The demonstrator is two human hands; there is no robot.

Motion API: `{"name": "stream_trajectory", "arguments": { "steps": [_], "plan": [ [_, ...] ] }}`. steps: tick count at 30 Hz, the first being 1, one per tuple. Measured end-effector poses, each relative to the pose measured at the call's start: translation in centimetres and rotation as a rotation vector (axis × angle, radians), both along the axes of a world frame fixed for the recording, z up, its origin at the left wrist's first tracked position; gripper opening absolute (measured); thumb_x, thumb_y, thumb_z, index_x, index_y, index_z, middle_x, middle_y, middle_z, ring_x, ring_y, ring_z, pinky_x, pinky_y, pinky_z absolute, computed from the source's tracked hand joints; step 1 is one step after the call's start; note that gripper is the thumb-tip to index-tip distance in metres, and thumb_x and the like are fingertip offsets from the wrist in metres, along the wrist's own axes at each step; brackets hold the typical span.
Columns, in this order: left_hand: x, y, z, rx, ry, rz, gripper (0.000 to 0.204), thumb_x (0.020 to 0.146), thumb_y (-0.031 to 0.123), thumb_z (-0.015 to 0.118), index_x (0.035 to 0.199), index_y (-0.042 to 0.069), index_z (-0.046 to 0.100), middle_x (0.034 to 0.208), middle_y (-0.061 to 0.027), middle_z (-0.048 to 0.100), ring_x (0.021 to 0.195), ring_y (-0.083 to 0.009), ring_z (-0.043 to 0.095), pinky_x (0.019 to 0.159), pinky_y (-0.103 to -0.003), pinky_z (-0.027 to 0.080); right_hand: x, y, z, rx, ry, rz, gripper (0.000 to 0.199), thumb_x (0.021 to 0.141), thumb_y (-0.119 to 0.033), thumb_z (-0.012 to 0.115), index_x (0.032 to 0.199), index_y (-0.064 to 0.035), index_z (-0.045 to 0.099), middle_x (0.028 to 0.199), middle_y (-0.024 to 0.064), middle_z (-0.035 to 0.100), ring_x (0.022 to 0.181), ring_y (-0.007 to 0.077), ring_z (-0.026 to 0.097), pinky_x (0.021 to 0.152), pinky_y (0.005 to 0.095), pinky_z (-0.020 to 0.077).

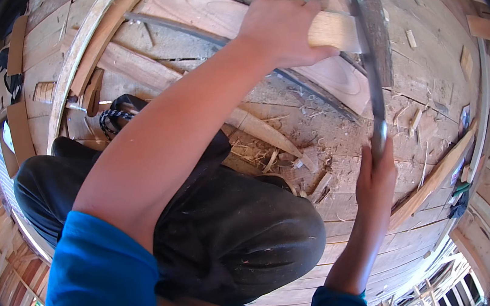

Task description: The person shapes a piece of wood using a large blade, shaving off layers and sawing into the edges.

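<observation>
Two hands on a long blade above the plank floor (341, 141).
Left hand (282, 29) fingers clamp the wooden handle (334, 31); right hand (376, 176) fingers pinch the blade (375, 94), its tip hidden.

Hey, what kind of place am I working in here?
Most likely a woodworking site: a plank floor strewn with wood shavings, loose boards lying around, and your left hand gripping a wooden-handled blade that your right hand steadies.

Squat on plank floor, blade held between both hands.

Left hand (279, 29) gripped the wooden handle (333, 31) at far end; right hand (376, 176) met the blade (375, 94) at near tip. Wood chips (294, 153) lay on the floor (349, 201) left of the blade, before the knee (254, 231). Sandal (118, 113) sat farther left.
</observation>
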State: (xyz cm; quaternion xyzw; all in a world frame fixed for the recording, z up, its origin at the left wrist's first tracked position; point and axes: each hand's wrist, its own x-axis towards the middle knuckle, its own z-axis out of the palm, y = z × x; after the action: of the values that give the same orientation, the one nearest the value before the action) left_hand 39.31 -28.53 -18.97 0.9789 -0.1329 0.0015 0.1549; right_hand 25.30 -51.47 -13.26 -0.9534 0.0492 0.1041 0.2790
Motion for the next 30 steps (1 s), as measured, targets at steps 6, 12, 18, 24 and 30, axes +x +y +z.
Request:
{"name": "stream_trajectory", "arguments": {
  "steps": [6,12,18,24,30],
  "plan": [
    [0.2,-0.1,-0.4,-0.018,-0.013,0.008,0.062,0.075,0.064,0.065,0.105,0.009,0.062,0.091,-0.0103,0.071,0.084,-0.0288,0.069,0.082,-0.045,0.046,1.9,0.0,-1.0,-0.041,-0.011,0.059,0.021,0.100,-0.016,0.049,0.116,-0.0027,0.049,0.072,0.0272,0.059,0.069,0.0467,0.061,0.056,0.0527,0.0405],
    [-0.3,0.0,-0.3,0.008,0.017,0.005,0.061,0.076,0.064,0.064,0.105,0.010,0.062,0.090,-0.0102,0.071,0.084,-0.0286,0.069,0.082,-0.045,0.046,0.4,0.3,-1.0,0.043,-0.021,-0.009,0.018,0.099,-0.016,0.051,0.112,-0.0029,0.050,0.072,0.0255,0.061,0.067,0.0437,0.064,0.053,0.0482,0.0428],
    [-0.1,-0.5,-0.1,-0.015,0.052,0.030,0.061,0.076,0.063,0.065,0.103,0.008,0.063,0.091,-0.0104,0.071,0.084,-0.0292,0.069,0.084,-0.045,0.046,0.3,-0.5,-0.9,-0.003,-0.051,0.027,0.016,0.100,-0.013,0.050,0.111,-0.0020,0.049,0.074,0.0283,0.058,0.069,0.0476,0.060,0.058,0.0526,0.0411],
    [0.0,0.0,-0.5,-0.032,-0.034,0.004,0.060,0.076,0.063,0.066,0.102,0.010,0.063,0.086,-0.0103,0.071,0.083,-0.0298,0.069,0.082,-0.045,0.045,1.7,0.7,-1.4,0.052,-0.044,0.042,0.022,0.099,-0.013,0.051,0.117,-0.0011,0.048,0.074,0.0283,0.058,0.068,0.0490,0.058,0.056,0.0517,0.0400],
    [0.0,0.1,-0.2,-0.016,-0.003,-0.018,0.062,0.076,0.065,0.065,0.103,0.009,0.062,0.086,-0.0110,0.071,0.082,-0.0295,0.068,0.082,-0.046,0.046,-0.1,-0.5,-0.5,-0.002,0.093,-0.009,0.025,0.099,-0.014,0.052,0.120,-0.0007,0.048,0.076,0.0283,0.059,0.067,0.0482,0.059,0.055,0.0509,0.0411]
  ]
}}
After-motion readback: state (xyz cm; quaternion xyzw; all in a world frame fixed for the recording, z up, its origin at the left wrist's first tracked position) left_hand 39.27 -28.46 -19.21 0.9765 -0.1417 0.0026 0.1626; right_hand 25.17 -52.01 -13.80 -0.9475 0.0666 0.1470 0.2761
